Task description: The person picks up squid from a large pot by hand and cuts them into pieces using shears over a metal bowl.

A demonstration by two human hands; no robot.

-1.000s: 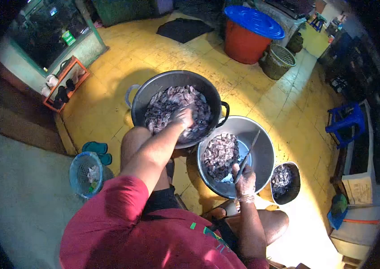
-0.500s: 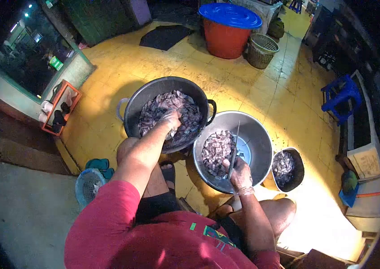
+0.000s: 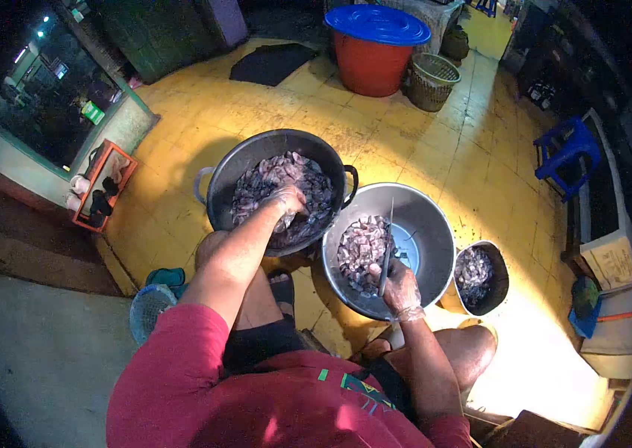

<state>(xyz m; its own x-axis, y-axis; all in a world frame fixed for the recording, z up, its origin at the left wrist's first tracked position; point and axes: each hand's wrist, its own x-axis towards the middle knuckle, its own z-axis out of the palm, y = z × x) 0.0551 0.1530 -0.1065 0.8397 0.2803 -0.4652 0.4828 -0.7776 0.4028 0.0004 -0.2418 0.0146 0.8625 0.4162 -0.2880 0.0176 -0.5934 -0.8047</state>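
Note:
My left hand [image 3: 288,203], in a thin clear glove, reaches into a large black tub [image 3: 219,175] of wet, purplish-grey pieces [image 3: 280,170] that look like squid. Its fingers are curled down among the pieces, and whatever they grip is hidden. A long knife [image 3: 388,257] is upright in my gloved right hand [image 3: 403,290], its blade pointing away from me. That hand is closed round the handle over the grey metal basin [image 3: 435,235]. Cut pinkish-grey chunks [image 3: 363,248] lie heaped in the basin's left side, beside a little liquid.
Right of the basin stands a smaller container [image 3: 496,293] with more pieces. A red tub [image 3: 372,67] with a blue lid [image 3: 377,24] and a woven basket [image 3: 432,81] stand ahead. A blue stool [image 3: 568,157] is at right, a blue basket [image 3: 148,312] at left.
My left hand has shifted slightly within the black tub, its fingers lower among the pieces. The knife and my right hand stay almost where they were over the basin.

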